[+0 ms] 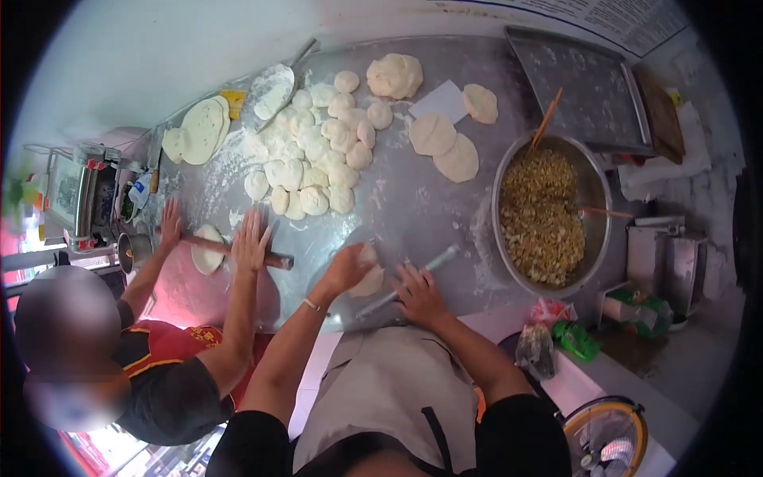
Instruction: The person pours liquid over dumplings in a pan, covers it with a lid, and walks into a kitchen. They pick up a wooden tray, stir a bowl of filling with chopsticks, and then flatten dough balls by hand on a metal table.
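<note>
My left hand is closed at the left edge of a flat dough round on the metal table; its fingertips are partly hidden. Beside the dough, my right hand lies with fingers spread over a pale rolling pin that slants across the table. Many floured dough balls are heaped farther back. To my left, a co-worker's two hands press a brown rolling pin over another dough round.
A large steel bowl of chopped filling stands right, with wooden sticks in it. Flattened rounds and a dough lump lie behind. A flour scoop, stacked flat sheets, a dark tray and a fan surround the area.
</note>
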`<state>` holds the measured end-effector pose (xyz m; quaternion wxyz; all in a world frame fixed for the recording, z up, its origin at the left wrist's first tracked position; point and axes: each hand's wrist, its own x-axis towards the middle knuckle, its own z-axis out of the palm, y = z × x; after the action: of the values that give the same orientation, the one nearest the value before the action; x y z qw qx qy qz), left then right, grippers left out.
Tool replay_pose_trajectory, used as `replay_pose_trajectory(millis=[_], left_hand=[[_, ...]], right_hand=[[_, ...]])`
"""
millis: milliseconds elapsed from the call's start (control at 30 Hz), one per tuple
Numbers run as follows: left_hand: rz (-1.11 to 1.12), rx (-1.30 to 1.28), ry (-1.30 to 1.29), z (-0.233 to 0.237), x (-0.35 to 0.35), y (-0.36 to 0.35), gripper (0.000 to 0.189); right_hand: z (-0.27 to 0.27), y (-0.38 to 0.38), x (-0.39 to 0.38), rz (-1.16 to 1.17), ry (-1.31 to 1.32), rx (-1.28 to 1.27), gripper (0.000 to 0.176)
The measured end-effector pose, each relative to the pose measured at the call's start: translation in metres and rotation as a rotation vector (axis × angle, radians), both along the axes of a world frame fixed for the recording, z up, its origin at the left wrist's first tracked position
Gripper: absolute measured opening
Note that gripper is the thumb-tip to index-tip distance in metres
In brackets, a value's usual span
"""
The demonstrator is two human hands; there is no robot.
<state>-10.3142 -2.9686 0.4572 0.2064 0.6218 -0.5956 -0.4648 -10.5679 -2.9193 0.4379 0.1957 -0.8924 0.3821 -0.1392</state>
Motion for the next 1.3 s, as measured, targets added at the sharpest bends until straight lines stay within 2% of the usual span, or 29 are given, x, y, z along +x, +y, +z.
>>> replay_pose_trajectory(millis=[67,133,200,267,367,467,500,567,600,633,733,833,967,1067,1133,1200,1233,1300], left_hand=[[-0.044,0.011,0.054,0.039,-0.036,-0.056,0.031],[0.091,-0.041,0.235,0.003,-0.040,-0.110,0.029],[0.185,-0.103,0.053,0.016,-0.014,-0.157,0.034],[0.010,-0.445,-0.670,0.014,0.019,-0.170,0.037],[-0.174,-0.479,-0.868,0.024,0.036,-0.162,0.039],[-0.244,-0.351,-0.543,0.017,0.034,-0.155,0.038],[-0.145,-0.095,-0.423,0.022,0.024,-0.143,0.041],[0.049,-0.230,-0.032,0.006,0.003,-0.093,0.047],[-0.070,-0.178,-0.020,-0.048,0.000,-0.062,0.057],[-0.112,0.044,0.144,-0.046,-0.011,-0.034,0.056],[-0.081,0.200,-0.122,-0.024,-0.037,0.019,0.033],[0.036,0.216,-0.318,0.005,-0.034,0.002,0.029],[-0.064,0.231,-0.308,-0.009,-0.013,-0.028,0.029],[0.009,-0.057,-0.218,-0.014,-0.008,0.010,0.030],[0.141,-0.041,-0.058,-0.027,0.001,0.038,0.032],[0.208,-0.036,0.163,-0.043,-0.001,0.067,0.032],[0.029,-0.073,0.058,-0.022,-0.009,0.057,0.029],[-0.095,-0.102,-0.279,-0.041,-0.007,0.020,0.027]], right_hand=[[0.002,0.004,-0.012,0.062,0.006,-0.012,0.051],[0.000,-0.007,-0.013,0.103,-0.030,-0.002,0.038],[0.002,-0.019,-0.012,0.116,-0.097,0.037,0.029],[-0.001,-0.028,-0.013,0.126,-0.147,0.052,0.023],[-0.010,-0.048,-0.018,0.138,-0.171,0.039,0.022],[-0.006,-0.066,-0.023,0.137,-0.133,0.088,0.032],[0.001,-0.069,-0.024,0.134,-0.117,0.112,0.038],[0.010,-0.057,-0.024,0.098,-0.054,0.138,0.052],[0.012,-0.051,-0.021,0.068,-0.009,0.128,0.059],[0.013,-0.045,-0.018,0.038,0.038,0.118,0.066],[0.008,-0.037,-0.004,0.000,0.151,0.122,0.073],[0.001,-0.084,0.042,-0.042,0.197,-0.006,0.071],[0.000,-0.139,0.095,-0.181,0.150,-0.096,0.068],[-0.007,-0.089,0.062,-0.126,0.183,-0.050,0.066],[0.002,-0.034,0.021,-0.067,0.210,0.148,0.063],[0.003,-0.047,0.027,-0.047,0.209,0.067,0.061],[0.003,-0.046,0.030,-0.032,0.211,0.050,0.061],[-0.005,-0.095,0.079,-0.122,0.195,-0.058,0.061]])
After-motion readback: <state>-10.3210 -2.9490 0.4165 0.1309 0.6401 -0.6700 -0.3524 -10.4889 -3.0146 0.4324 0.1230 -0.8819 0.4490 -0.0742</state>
